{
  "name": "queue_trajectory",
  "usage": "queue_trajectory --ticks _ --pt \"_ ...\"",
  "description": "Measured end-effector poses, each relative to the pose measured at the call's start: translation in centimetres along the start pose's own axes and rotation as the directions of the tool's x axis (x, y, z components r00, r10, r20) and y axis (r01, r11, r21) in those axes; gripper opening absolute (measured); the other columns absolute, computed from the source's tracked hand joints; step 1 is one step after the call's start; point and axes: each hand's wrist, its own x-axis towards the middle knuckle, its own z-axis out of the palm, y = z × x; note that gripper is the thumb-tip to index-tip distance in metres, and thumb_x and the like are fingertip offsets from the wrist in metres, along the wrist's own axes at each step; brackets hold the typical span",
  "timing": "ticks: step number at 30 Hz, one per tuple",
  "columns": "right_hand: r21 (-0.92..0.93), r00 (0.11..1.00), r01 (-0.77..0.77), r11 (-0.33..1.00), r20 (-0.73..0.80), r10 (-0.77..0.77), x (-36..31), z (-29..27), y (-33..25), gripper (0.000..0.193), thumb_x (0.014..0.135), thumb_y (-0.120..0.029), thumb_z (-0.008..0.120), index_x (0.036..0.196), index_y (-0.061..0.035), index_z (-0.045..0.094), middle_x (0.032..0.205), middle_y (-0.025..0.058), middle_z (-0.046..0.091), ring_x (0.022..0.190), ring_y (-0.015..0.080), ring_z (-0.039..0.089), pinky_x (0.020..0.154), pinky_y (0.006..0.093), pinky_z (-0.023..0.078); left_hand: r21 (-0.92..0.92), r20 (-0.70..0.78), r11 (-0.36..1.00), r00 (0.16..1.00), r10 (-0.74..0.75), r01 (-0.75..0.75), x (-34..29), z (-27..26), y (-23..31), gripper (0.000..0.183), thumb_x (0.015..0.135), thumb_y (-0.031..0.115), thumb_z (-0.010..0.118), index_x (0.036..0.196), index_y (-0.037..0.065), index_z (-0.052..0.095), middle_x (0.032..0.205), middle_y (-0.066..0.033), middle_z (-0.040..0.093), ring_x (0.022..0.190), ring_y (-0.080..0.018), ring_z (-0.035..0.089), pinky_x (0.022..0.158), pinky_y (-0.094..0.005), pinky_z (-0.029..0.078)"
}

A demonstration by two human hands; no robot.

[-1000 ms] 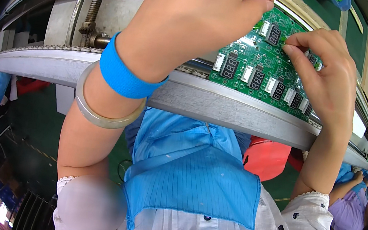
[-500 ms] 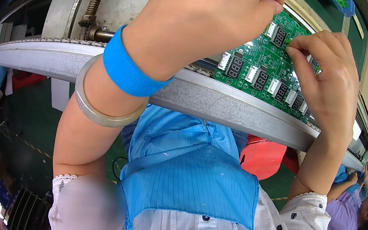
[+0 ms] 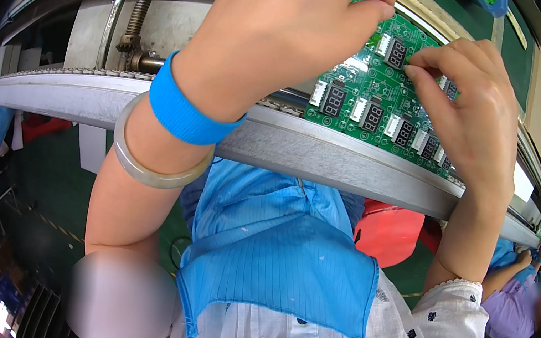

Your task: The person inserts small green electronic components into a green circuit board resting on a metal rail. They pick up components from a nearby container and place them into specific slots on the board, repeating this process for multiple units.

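A green circuit board lies across the conveyor in front of me, carrying several black digit displays with white connectors beside them. My left hand, with a blue wristband and a pale bangle on its arm, reaches over the board's far left part; thumb and finger are pinched together. Close under that thumb some small green pieces show. My right hand hovers above the board's right side with thumb and index fingertip pinched beside a display. Whatever either pinch holds is too hidden or small to make out.
A metal conveyor rail runs between me and the board. To the left are a coiled screw shaft and a chain. A blue tray with green pieces stands at the far right. Another person works at right; a red seat is below.
Both hands and the board appear shifted slightly left in the picture. The two pinches keep nearly the same places over the board, with the right fingertips still beside the same display.
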Motion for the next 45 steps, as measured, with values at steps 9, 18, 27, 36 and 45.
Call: queue_trajectory --ticks 9,18,27,36,45 --pt "-0.007 0.998 0.054 0.999 -0.039 -0.054 -0.3 0.3 0.6 0.010 0.082 -0.009 0.076 0.089 -0.0031 0.074 0.083 0.0095 0.065 0.086 0.0308 0.059 0.077 0.0421 0.048 0.013 0.016 0.999 0.999 -0.031 0.031 0.4 0.2 0.2 0.007 0.086 0.013 0.073 0.085 0.006 0.074 0.083 -0.0070 0.065 0.090 -0.0283 0.058 0.085 -0.0408 0.037" --pt "0.105 0.993 0.005 0.994 -0.120 0.007 -0.5 -0.2 1.8 0.012 0.081 -0.010 0.079 0.091 -0.0045 0.076 0.085 0.0083 0.069 0.086 0.0273 0.061 0.078 0.0382 0.049 0.005 0.020 0.999 0.999 0.040 -0.040 0.1 1.0 -1.2 0.006 0.084 0.012 0.073 0.085 0.006 0.075 0.083 -0.0061 0.067 0.086 -0.0263 0.061 0.082 -0.0406 0.040" --pt "0.184 0.954 -0.077 0.980 -0.271 0.126 -1.0 -0.5 3.8 0.012 0.084 -0.011 0.079 0.093 -0.0040 0.076 0.085 0.0049 0.071 0.085 0.0201 0.064 0.076 0.0335 0.049 0.277 0.111 0.938 0.977 0.183 -0.208 -0.8 0.4 0.0 0.007 0.079 0.012 0.078 0.086 0.012 0.077 0.107 -0.0002 0.069 0.104 -0.0236 0.058 0.089 -0.0415 0.035" --pt "0.208 0.942 0.013 0.978 -0.329 0.058 -1.3 -1.0 4.0 0.011 0.084 -0.010 0.078 0.092 -0.0020 0.075 0.084 0.0069 0.070 0.082 0.0225 0.064 0.074 0.0343 0.050 0.425 0.184 0.861 0.958 0.218 -0.278 -0.5 1.7 1.1 0.010 0.076 0.014 0.081 0.085 0.013 0.077 0.109 0.0017 0.068 0.106 -0.0240 0.058 0.090 -0.0438 0.033" --pt "0.343 0.935 -0.028 0.939 -0.322 0.146 -1.5 -2.9 3.2 0.009 0.083 -0.010 0.076 0.085 -0.0009 0.073 0.078 0.0119 0.066 0.079 0.0283 0.060 0.071 0.0384 0.049 0.454 0.238 0.851 0.956 0.171 -0.265 -0.4 2.2 2.2 0.008 0.076 0.013 0.081 0.083 0.011 0.076 0.108 0.0008 0.069 0.105 -0.0256 0.058 0.091 -0.0447 0.033"
